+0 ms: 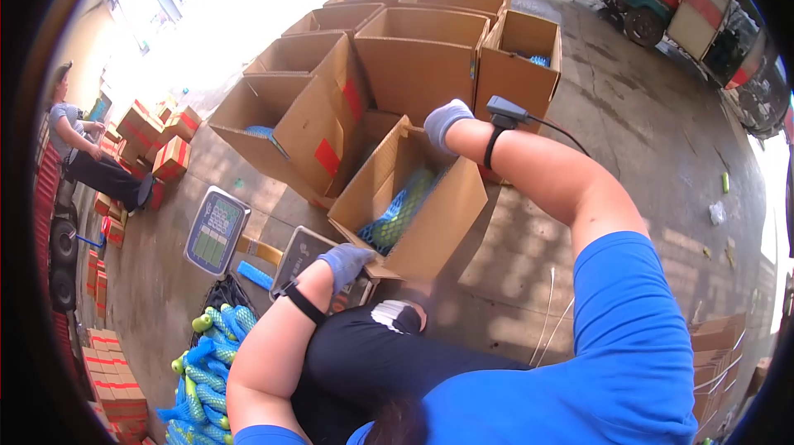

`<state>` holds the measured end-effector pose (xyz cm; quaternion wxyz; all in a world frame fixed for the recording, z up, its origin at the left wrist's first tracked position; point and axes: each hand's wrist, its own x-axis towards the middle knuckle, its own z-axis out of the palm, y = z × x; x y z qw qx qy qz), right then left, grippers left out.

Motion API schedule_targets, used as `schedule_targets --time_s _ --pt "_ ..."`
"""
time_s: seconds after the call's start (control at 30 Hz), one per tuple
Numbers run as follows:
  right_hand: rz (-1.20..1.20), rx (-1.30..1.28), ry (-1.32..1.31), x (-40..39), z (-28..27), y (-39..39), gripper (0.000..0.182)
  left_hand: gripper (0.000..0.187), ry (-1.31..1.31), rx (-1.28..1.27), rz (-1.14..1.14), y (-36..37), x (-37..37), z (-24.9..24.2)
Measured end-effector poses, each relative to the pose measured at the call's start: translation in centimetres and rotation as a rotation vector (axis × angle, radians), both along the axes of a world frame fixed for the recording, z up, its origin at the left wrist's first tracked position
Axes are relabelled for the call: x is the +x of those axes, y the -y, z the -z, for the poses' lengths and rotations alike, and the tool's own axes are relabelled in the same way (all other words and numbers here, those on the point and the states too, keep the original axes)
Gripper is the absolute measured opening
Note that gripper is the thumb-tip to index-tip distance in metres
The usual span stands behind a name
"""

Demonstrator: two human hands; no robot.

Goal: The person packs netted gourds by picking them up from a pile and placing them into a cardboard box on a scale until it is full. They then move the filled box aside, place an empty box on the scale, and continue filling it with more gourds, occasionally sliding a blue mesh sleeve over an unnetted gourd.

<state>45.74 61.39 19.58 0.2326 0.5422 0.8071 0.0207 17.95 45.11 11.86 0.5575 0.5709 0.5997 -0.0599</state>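
Note:
An open cardboard box (pixel 438 226) is tilted in front of me, with green produce in blue netting (pixel 399 217) inside. My left hand (pixel 346 265), in a grey glove, is closed on the box's near left corner. Also gloved, my right hand (pixel 447 124) grips the box's far upper edge, its fingertips partly hidden. Beneath the near corner is the dark platform of a scale (pixel 308 248). The scale's display panel (pixel 217 230) stands to the left.
Several open cardboard boxes (pixel 418 64) stand in rows ahead. Long green produce in blue nets (pixel 211 370) is piled at lower left. A person (pixel 83 139) stands at far left near red-taped cartons (pixel 172 157). Flattened cardboard (pixel 715 354) lies at right; a vehicle (pixel 662 7) is at upper right.

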Motion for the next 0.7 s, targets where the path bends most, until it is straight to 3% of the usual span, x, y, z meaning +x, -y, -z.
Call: schedule_targets --time_s 0.07,0.13,0.2,0.23,0.33,0.37,0.47,0.5,0.57,0.63,0.67,0.7 --pt "-0.025 0.080 0.001 0.1 1.5 -2.1 0.023 0.030 0.114 -0.168 -0.209 -1.7 2.7 3.1" --pt "-0.038 0.142 0.003 0.2 2.0 -3.4 0.023 0.030 0.105 -0.165 -0.384 -3.0 4.6 7.7" --pt "0.083 0.238 -0.046 1.4 5.9 -6.3 0.021 0.030 -0.016 -0.112 -0.379 -4.2 6.1 10.1" --pt "0.166 0.241 -0.091 2.0 6.5 -7.0 0.024 0.030 0.071 -0.138 -0.494 -5.3 6.4 10.5" --pt "0.278 0.179 -0.214 3.0 10.0 -6.7 0.029 0.033 0.232 -0.282 -0.424 -5.2 6.3 12.6" --pt "0.301 0.177 -0.306 2.9 10.9 -7.0 0.032 0.036 0.346 -0.480 -0.471 -4.0 6.1 11.6" --pt "0.225 0.049 -0.331 2.1 14.8 -7.0 0.038 0.042 0.400 -0.533 -0.423 -3.3 4.9 9.6" --pt "0.214 0.032 -0.332 2.2 16.2 -6.0 0.038 0.045 0.411 -0.456 -0.298 -4.1 3.3 9.5" --pt "0.232 0.531 -0.906 2.8 18.5 -2.4 0.043 0.049 0.406 -0.169 -0.358 -3.3 0.7 5.2" --pt "0.456 0.681 -1.047 3.4 17.9 1.6 0.054 0.050 0.491 -0.005 -0.409 -2.4 -3.4 2.4" --pt "0.446 0.829 -1.072 4.1 20.0 3.3 0.058 0.049 0.491 0.084 -0.417 -1.6 -5.6 0.3" --pt "0.543 0.890 -1.275 4.5 22.8 5.0 0.061 0.045 0.537 0.103 -0.450 -0.2 -8.0 -2.4"
